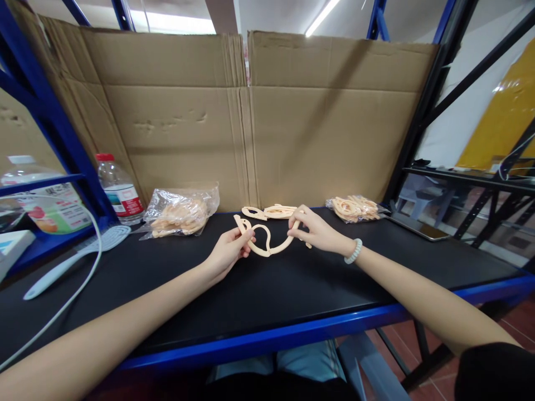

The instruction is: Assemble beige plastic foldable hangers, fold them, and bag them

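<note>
A curved, pale wooden-looking piece (268, 252) with a loop and an open arc is held up just above the black tabletop. My left hand (228, 250) is closed on its left end, thumb on top, near a small hole. The other end of the arc is pinched between the thumb and fingers of my right hand (313, 229), which has a pale beaded bracelet (354, 252) at the wrist. Behind the held piece, several similar pale cut-out pieces (278, 211) lie on the table. The exact kind of the piece cannot be made out.
At the back left lies a clear bag of pale pieces (181, 214); another bag (354, 209) is at the back right. A flyswatter (75, 259), a white cable (90, 262) and a red-capped bottle (119, 189) occupy the left. A dark flat device (418, 225) lies right. Cardboard (188, 122) walls the back.
</note>
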Demonstrator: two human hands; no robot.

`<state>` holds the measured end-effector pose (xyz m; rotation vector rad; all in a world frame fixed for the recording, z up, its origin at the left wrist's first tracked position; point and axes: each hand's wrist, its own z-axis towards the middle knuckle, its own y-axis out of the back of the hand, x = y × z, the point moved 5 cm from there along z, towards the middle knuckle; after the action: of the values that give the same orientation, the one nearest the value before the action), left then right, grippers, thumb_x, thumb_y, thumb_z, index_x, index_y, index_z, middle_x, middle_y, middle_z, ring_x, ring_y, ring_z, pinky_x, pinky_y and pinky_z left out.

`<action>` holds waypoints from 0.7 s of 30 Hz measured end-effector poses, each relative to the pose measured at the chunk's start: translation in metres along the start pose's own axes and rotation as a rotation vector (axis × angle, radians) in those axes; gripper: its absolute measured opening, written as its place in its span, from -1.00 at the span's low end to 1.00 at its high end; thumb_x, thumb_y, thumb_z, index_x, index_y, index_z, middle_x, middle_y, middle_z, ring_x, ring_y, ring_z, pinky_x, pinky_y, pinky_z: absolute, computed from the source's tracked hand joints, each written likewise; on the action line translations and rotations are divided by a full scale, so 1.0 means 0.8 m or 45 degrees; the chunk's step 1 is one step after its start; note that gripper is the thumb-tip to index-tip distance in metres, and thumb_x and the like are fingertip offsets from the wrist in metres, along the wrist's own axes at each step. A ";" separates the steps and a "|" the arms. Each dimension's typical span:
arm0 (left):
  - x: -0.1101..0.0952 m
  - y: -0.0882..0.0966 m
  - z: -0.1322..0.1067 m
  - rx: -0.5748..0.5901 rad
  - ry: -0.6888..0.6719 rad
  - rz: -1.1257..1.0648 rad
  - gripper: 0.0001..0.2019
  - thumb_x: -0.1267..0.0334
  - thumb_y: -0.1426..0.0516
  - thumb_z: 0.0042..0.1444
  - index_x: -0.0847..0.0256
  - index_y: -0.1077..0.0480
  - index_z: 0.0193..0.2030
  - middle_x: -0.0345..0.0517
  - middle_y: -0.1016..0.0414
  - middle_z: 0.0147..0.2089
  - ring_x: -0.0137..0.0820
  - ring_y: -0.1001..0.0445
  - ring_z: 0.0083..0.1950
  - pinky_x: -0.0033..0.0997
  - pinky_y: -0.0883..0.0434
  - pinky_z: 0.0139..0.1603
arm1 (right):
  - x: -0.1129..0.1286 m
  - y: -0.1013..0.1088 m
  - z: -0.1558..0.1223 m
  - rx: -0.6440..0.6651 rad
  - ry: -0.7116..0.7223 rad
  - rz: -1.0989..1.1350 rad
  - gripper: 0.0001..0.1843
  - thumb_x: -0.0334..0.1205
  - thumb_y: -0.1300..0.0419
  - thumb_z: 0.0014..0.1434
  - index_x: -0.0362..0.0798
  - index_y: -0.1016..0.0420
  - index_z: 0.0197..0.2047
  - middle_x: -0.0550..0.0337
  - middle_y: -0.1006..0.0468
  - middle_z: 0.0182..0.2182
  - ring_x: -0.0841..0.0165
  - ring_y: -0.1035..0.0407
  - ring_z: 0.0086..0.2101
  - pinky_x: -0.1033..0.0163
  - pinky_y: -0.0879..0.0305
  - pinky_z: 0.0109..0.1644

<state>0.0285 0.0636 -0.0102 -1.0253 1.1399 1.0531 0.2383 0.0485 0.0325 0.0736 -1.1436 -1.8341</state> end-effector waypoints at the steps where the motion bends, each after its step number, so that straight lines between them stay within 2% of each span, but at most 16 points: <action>1: -0.001 0.000 -0.001 -0.016 0.004 -0.023 -0.77 0.20 -0.26 0.01 0.36 -0.38 -0.39 -0.15 -0.40 -0.44 -0.66 -0.22 -0.60 -0.65 -0.21 -0.63 | 0.005 0.001 -0.001 0.000 0.045 -0.030 -0.83 -0.13 -0.18 0.16 -0.06 -0.37 -0.30 0.13 -0.31 -0.25 0.33 -0.27 -0.23 0.19 -0.29 -0.09; 6: -0.004 -0.003 -0.005 -0.042 0.012 -0.105 -0.83 0.29 -0.24 0.04 0.37 -0.37 -0.39 -0.14 -0.41 -0.44 -0.64 -0.25 -0.58 -0.64 -0.24 -0.61 | 0.015 0.009 -0.002 -0.041 0.138 -0.130 -0.80 -0.14 -0.29 0.07 -0.06 -0.44 -0.30 0.02 -0.22 -0.02 0.20 -0.20 0.01 0.06 -0.20 0.11; 11: -0.002 -0.006 -0.006 -0.036 0.032 -0.139 -0.88 0.34 -0.19 0.10 0.38 -0.37 -0.37 -0.13 -0.43 -0.42 -0.63 -0.29 -0.58 -0.64 -0.28 -0.60 | 0.014 0.016 -0.002 -0.011 0.213 -0.236 -0.77 -0.06 -0.32 0.02 -0.04 -0.51 -0.33 0.01 -0.13 0.15 0.12 -0.04 0.18 -0.03 -0.05 0.21; 14: -0.002 -0.006 -0.006 -0.042 0.033 -0.185 -0.89 0.37 -0.16 0.13 0.38 -0.36 -0.38 -0.14 -0.42 -0.43 -0.63 -0.30 -0.57 -0.64 -0.31 -0.60 | 0.010 0.016 -0.003 -0.018 0.229 -0.426 -0.80 -0.05 -0.32 0.02 0.00 -0.54 -0.39 0.10 -0.10 0.23 0.02 0.18 0.27 -0.24 0.23 0.26; 16: -0.005 -0.007 -0.006 -0.044 0.023 -0.202 -0.89 0.38 -0.15 0.14 0.38 -0.36 -0.38 -0.15 -0.42 -0.43 -0.62 -0.31 -0.57 -0.65 -0.32 -0.61 | 0.011 0.012 -0.004 0.001 0.257 -0.561 -0.84 -0.09 -0.29 0.06 0.01 -0.52 -0.41 0.14 -0.17 0.22 0.00 0.26 0.30 -0.34 0.45 0.24; 18: -0.007 -0.007 -0.007 -0.042 0.023 -0.197 -0.90 0.39 -0.14 0.15 0.37 -0.35 -0.37 -0.14 -0.42 -0.42 -0.62 -0.32 -0.57 -0.65 -0.34 -0.60 | 0.016 0.004 -0.006 0.039 0.300 -0.637 -0.90 -0.21 -0.19 0.16 0.00 -0.48 -0.37 0.12 -0.32 0.12 0.05 0.14 0.28 -0.35 0.56 0.22; 21: -0.007 -0.009 -0.008 -0.029 0.044 -0.181 -0.91 0.41 -0.12 0.17 0.37 -0.34 -0.37 -0.15 -0.42 -0.41 -0.62 -0.34 -0.58 -0.64 -0.37 -0.59 | 0.026 -0.008 -0.009 0.102 0.301 -0.642 -0.78 -0.44 0.02 0.21 -0.02 -0.40 -0.27 0.15 -0.51 -0.17 0.22 -0.28 0.05 -0.31 0.54 0.24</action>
<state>0.0337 0.0553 -0.0050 -1.1296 1.0683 0.9405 0.2258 0.0295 0.0317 0.6595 -1.0930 -2.1416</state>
